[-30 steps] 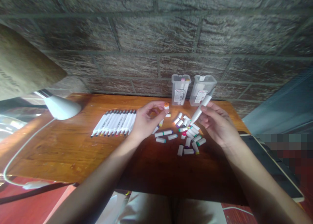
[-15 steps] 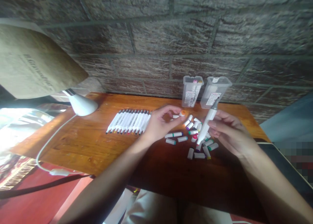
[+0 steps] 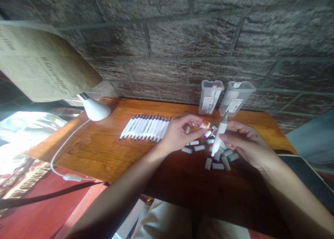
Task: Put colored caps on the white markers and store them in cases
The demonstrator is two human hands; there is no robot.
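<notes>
My left hand (image 3: 180, 133) pinches an orange-ended marker cap (image 3: 206, 124) between thumb and index fingertips. Across from it, my right hand (image 3: 244, 140) grips an uncapped white marker (image 3: 220, 134), its grey tapered end and dark tip pointing up and away. Below and between both hands lies a loose pile of white marker caps (image 3: 217, 166) with coloured ends, partly hidden by the marker and fingers. Left of my left hand, uncapped markers (image 3: 143, 127) lie side by side in a row, the right end covered by that hand.
Two clear plastic cases (image 3: 211, 98) stand against the stone wall (image 3: 167, 72); the left one holds a few markers. A lamp (image 3: 96, 108) with a printed shade is at the table's (image 3: 86, 145) left. At the right edge lies a dark flat device (image 3: 305, 173).
The view has shifted, so the scene sits further right. My right hand has brought the marker closer to my left hand, and the orange cap sits slightly further out at my left fingertips.
</notes>
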